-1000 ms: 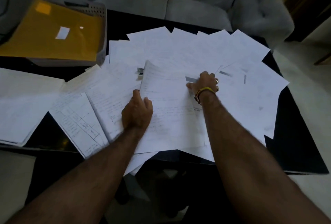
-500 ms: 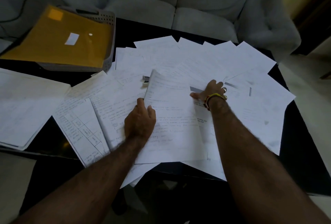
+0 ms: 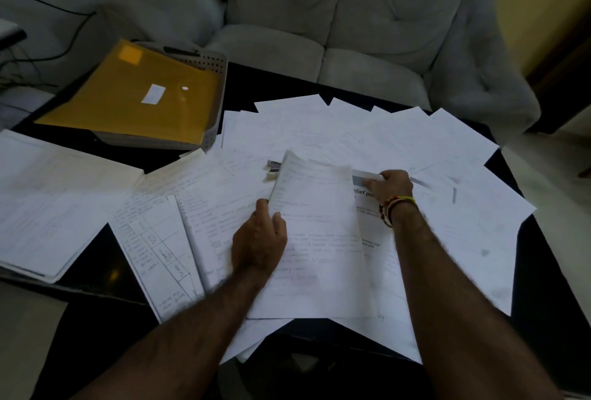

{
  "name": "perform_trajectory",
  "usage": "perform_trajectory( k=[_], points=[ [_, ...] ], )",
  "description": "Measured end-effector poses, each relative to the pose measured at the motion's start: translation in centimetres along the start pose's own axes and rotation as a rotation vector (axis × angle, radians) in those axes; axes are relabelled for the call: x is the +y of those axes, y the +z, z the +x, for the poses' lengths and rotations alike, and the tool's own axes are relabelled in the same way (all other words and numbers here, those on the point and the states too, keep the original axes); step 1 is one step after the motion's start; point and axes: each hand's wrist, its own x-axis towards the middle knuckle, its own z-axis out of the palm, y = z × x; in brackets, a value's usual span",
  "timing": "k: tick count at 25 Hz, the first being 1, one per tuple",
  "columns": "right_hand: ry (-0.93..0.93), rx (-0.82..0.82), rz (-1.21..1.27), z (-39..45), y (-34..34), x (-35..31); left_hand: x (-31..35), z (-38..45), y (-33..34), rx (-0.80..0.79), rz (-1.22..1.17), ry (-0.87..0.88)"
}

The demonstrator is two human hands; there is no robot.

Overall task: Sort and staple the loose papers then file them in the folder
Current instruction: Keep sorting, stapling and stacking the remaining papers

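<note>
I have the top sheet in the middle of the loose papers, which fan across the dark table in front of me. My left hand rests on the sheet's left edge, fingers curled at that edge with the thumb alongside, which I read as pinning and lifting at once, since the upper left corner stands raised off the pile. My right hand is at the sheet's far right corner, fingers bent onto a printed page beneath; whether it actually pinches a sheet I cannot tell (the fingertips are hidden). I judge this is still sorting: peeling one page off to see what lies under it.

Just beyond the lifted corner lies a small metallic thing, likely the stapler, kept near. Further out to the left, the yellow folder sits in a grey tray, and a separate stack lies at the table's left edge, possibly already sorted.
</note>
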Motion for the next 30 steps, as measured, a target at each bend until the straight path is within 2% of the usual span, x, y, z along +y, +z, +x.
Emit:
perform_trajectory(
  k=[3,5,7,9,11,12,14,16,17,19,22,25,27,30],
  points=[
    [-0.028,0.21,0.07,-1.8,-2.9,-2.0,0.2,-0.1,-0.5,0.003,-0.064,-0.019],
    [-0.119,0.387,0.07,-3.2,-5.4,-4.0,0.1,-0.2,-0.7,0.01,-0.1,-0.023],
    [-0.301,0.545,0.065,-4.9,-8.0,-5.9,0.1,-0.3,-0.9,0.002,-0.125,-0.02],
    [-0.549,0.587,0.104,-6.9,-10.0,-8.2,0.0,-0.5,-1.2,-0.018,-0.151,-0.022],
    [-0.766,0.506,0.131,-9.0,-11.4,-10.7,-0.1,-0.5,-1.6,-0.054,-0.193,-0.039],
    [-0.833,0.413,0.163,-9.9,-11.9,-11.8,-0.4,-0.5,-1.7,-0.076,-0.22,-0.05],
    [-0.849,0.063,0.386,-11.9,-13.3,-13.3,-0.8,-0.4,-1.9,-0.123,-0.272,-0.072],
    [-0.743,-0.352,0.731,-13.0,-14.5,-13.7,-1.1,-0.3,-2.1,-0.138,-0.325,-0.077],
    [-0.676,-0.466,0.805,-12.9,-14.8,-13.3,-1.2,-0.4,-2.1,-0.134,-0.347,-0.067],
    [-0.592,-0.49,0.705,-11.5,-14.1,-11.6,-1.4,-0.5,-2.3,-0.137,-0.408,-0.057],
    [-0.472,-0.385,0.354,-7.3,-9.5,-7.1,-1.8,-0.5,-3.2,-0.204,-0.592,-0.074],
    [-0.396,-0.262,0.052,-3.9,-4.4,-3.0,-2.1,0.0,-3.3,-0.165,-0.567,-0.046],
    [-0.372,-0.179,-0.044,-2.6,-2.3,-1.2,-2.3,0.3,-2.7,-0.099,-0.551,-0.02],
    [-0.356,-0.161,-0.081,-1.3,0.1,0.4,-2.3,0.7,-1.9,-0.083,-0.552,-0.049]
  ],
)
